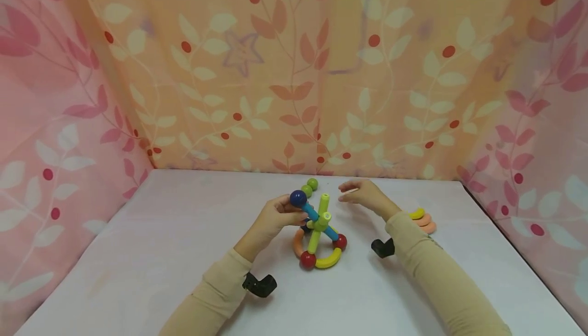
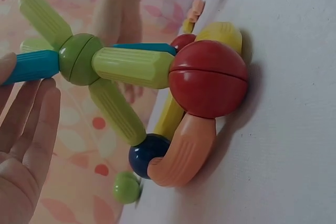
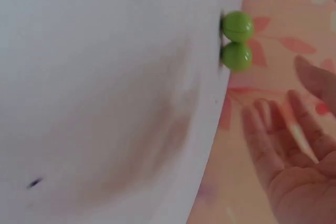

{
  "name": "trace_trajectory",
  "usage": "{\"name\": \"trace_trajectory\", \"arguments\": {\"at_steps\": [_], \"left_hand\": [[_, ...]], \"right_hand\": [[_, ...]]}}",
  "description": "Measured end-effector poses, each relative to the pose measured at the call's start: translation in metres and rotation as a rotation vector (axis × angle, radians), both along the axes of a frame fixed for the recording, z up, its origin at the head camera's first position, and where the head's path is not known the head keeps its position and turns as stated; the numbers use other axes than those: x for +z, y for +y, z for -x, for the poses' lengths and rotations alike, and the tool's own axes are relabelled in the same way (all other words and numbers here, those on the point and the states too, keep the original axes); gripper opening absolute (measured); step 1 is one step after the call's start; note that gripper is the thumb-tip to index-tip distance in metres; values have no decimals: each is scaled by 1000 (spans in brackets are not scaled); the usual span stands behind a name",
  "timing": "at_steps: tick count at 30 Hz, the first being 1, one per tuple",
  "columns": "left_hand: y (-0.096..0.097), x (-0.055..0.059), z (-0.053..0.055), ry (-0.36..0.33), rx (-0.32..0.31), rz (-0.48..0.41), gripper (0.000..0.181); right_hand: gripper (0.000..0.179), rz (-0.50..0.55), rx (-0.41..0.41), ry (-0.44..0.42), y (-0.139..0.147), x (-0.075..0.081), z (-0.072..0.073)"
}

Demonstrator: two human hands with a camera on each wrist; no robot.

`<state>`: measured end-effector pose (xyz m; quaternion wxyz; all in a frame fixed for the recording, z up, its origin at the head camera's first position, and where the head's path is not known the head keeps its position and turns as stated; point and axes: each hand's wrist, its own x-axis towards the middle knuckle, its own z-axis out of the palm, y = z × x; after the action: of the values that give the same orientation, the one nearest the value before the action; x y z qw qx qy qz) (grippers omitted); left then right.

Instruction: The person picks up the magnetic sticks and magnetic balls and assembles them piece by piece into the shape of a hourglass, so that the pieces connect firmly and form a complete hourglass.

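Assembly [image 1: 320, 225] of rods and balls stands on the tabletop [image 1: 138, 254], just below the centre of the head view. To its left, the left hand [image 1: 275, 216] has its grip pinched on the upper blue rod [image 1: 310, 211], which bears a dark blue ball [image 1: 298, 198]. Right of centre, the right hand [image 1: 367, 197] hangs in the air, its grip empty and fingers loosely spread. Two green balls [image 1: 312, 184] lie behind the assembly; curved pieces [image 1: 426, 219] lie beside the right sleeve [image 1: 438, 264].

A sideways tug by the left hand could probably twist the rod off the central green ball [image 2: 81, 59], as the joint looks like simple end contact. Pressing down on that high, off-centre ball might tip the frame or spread its base. The loose green balls could roll if brushed.
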<state>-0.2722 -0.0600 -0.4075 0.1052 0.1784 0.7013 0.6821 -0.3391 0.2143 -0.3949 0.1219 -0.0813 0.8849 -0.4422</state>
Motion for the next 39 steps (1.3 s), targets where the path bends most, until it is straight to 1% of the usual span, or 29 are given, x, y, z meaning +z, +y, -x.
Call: {"name": "trace_trajectory", "arguments": {"at_steps": [2, 5, 7, 10, 12, 15, 18, 21, 22, 29, 32, 37, 39], "left_hand": [[0, 0, 0, -13, 8, 5, 34], [0, 0, -1, -20, 22, 11, 32], [1, 0, -1, -13, 24, 7, 32], [2, 0, 0, -1, 23, -6, 32], [2, 0, -1, 5, 16, -12, 33], [3, 0, -2, 4, -1, -13, 34], [3, -1, -2, 11, -12, -9, 35], [2, -1, -2, 12, -8, -7, 36], [1, 0, -2, 13, -5, -5, 36], [0, 3, -2, 18, -1, 3, 37], [-1, 4, -1, 21, -1, -6, 37], [1, 3, -2, 24, 3, -6, 36], [2, 2, -2, 23, 7, -2, 35]], "right_hand": [[50, 20, 36, 42, -11, 1, 12], [51, 50, 106, 53, -31, 1, 28], [51, 41, 140, 56, -43, -1, 37], [55, -5, 172, 37, -53, -4, 46], [59, -46, 181, -8, -57, -7, 49], [64, -96, 194, -69, -58, -11, 49], [64, -114, 212, -88, -60, -15, 49], [60, -108, 234, -61, -65, -18, 51], [58, -108, 227, -57, -66, -17, 52], [43, -214, 185, 23, -71, -13, 51], [38, -203, 175, 43, -71, -13, 50], [27, -164, 116, 42, -68, -17, 48], [27, -148, 110, 68, -63, -19, 46]]}}
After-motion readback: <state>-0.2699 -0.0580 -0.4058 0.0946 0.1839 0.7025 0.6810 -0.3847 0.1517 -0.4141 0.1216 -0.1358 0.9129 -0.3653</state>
